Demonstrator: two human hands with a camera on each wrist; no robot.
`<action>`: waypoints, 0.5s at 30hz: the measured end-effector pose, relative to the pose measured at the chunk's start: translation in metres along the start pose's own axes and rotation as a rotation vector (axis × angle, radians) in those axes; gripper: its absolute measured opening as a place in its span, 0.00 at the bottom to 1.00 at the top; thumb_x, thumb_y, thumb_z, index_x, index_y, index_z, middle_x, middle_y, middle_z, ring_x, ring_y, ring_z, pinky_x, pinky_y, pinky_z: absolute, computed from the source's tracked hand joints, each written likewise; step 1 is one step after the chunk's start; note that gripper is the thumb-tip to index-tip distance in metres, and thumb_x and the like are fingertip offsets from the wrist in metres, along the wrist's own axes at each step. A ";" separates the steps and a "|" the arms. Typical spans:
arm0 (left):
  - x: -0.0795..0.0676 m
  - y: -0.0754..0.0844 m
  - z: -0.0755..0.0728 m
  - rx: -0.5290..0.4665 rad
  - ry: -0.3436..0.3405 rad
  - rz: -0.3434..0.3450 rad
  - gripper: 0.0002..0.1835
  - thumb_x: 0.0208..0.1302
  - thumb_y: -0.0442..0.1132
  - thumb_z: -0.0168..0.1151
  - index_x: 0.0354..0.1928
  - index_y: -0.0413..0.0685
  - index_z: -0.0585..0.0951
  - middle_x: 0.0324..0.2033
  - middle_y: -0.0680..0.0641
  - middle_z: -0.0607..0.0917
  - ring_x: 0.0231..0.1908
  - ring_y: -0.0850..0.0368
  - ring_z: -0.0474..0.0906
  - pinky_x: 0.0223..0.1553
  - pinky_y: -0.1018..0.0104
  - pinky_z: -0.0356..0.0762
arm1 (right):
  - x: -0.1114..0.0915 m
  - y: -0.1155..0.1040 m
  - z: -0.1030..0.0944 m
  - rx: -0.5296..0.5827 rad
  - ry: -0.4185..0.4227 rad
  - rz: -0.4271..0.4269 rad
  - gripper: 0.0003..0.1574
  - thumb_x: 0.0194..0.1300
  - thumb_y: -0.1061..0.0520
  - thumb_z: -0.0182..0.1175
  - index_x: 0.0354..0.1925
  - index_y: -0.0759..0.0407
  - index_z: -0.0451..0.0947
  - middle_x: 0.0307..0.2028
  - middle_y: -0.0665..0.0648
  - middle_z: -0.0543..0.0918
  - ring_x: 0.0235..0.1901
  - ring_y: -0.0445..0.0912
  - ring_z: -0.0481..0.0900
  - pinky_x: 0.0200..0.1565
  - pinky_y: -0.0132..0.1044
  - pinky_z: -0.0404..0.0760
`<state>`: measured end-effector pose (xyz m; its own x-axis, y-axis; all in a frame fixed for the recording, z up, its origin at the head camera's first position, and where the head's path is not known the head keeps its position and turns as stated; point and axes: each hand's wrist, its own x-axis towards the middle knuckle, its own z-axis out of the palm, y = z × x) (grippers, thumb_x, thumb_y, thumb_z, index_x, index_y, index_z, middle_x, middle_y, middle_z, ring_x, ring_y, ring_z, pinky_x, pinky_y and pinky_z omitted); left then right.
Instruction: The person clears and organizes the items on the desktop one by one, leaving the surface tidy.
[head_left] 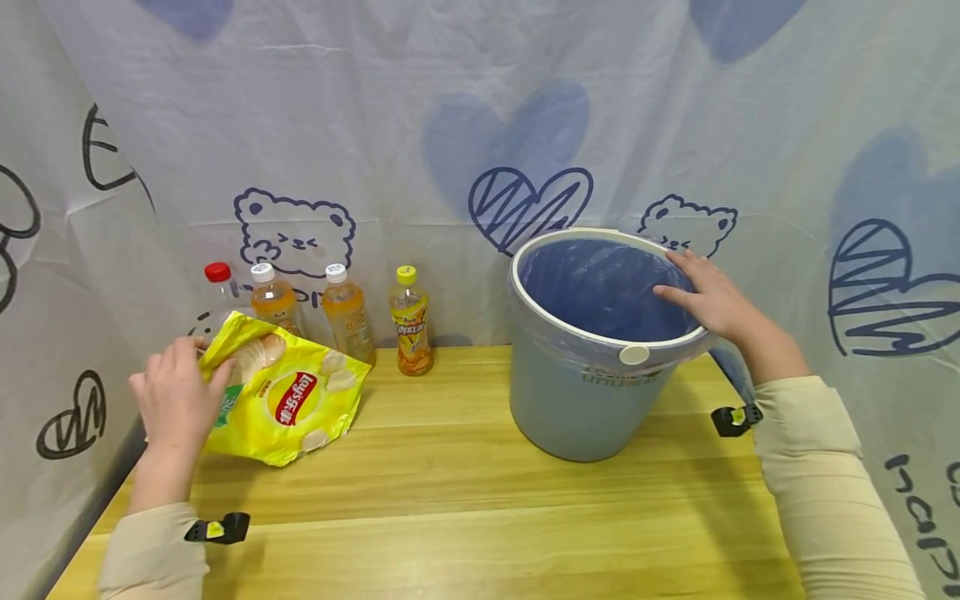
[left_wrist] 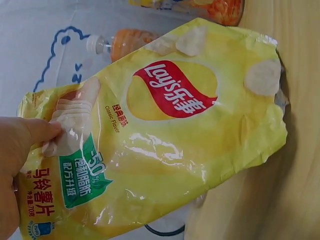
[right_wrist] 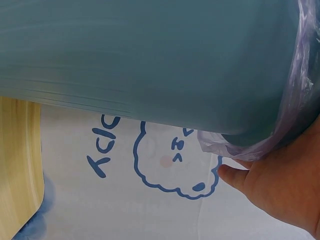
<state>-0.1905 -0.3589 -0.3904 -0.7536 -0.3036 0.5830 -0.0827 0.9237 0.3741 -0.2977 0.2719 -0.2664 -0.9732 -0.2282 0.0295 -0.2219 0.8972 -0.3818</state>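
My left hand [head_left: 176, 387] holds a yellow Lay's chip bag [head_left: 296, 396] by its left end, the thumb lying across the front. The bag looks crumpled and hangs tilted over the table's left side. In the left wrist view, a torn edge with silvery lining [left_wrist: 283, 92] shows at its far end. On the right, a grey-blue trash bin [head_left: 573, 408] stands upright, lined with a clear plastic bag [head_left: 592, 275]. My right hand [head_left: 712, 300] grips the bin's white rim [head_left: 551, 321] at its right side, with some fingers hidden behind it.
Behind the chip bag stand a red-capped bottle [head_left: 219, 273] and two white-capped bottles, one left [head_left: 273, 298] and one right [head_left: 347, 312]. A yellow-capped bottle [head_left: 412, 325] stands between them and the bin. The wooden table [head_left: 420, 483] meets a printed curtain [head_left: 405, 125] behind.
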 end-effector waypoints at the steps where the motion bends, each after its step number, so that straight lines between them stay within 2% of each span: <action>1: 0.000 0.002 -0.001 -0.004 -0.001 -0.003 0.23 0.63 0.40 0.66 0.53 0.32 0.71 0.46 0.29 0.77 0.43 0.34 0.66 0.40 0.45 0.52 | 0.000 0.000 0.000 0.000 -0.001 -0.001 0.49 0.73 0.37 0.42 0.77 0.59 0.37 0.75 0.72 0.34 0.74 0.69 0.29 0.68 0.71 0.35; 7: -0.001 0.013 -0.001 -0.038 0.040 0.024 0.22 0.62 0.39 0.67 0.51 0.33 0.71 0.42 0.32 0.78 0.42 0.35 0.67 0.39 0.46 0.51 | 0.000 -0.001 0.000 0.002 -0.003 -0.001 0.49 0.73 0.37 0.42 0.77 0.59 0.37 0.75 0.72 0.34 0.74 0.69 0.28 0.68 0.72 0.35; 15: -0.002 0.028 -0.002 -0.070 0.142 0.132 0.19 0.57 0.34 0.70 0.46 0.33 0.74 0.36 0.33 0.78 0.36 0.36 0.69 0.36 0.49 0.52 | 0.000 -0.001 0.000 0.000 -0.003 0.000 0.49 0.73 0.37 0.42 0.77 0.60 0.36 0.75 0.73 0.34 0.74 0.70 0.29 0.68 0.71 0.35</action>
<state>-0.1899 -0.3328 -0.3795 -0.6548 -0.2153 0.7245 0.0603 0.9406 0.3340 -0.2974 0.2713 -0.2663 -0.9729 -0.2297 0.0265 -0.2222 0.8971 -0.3820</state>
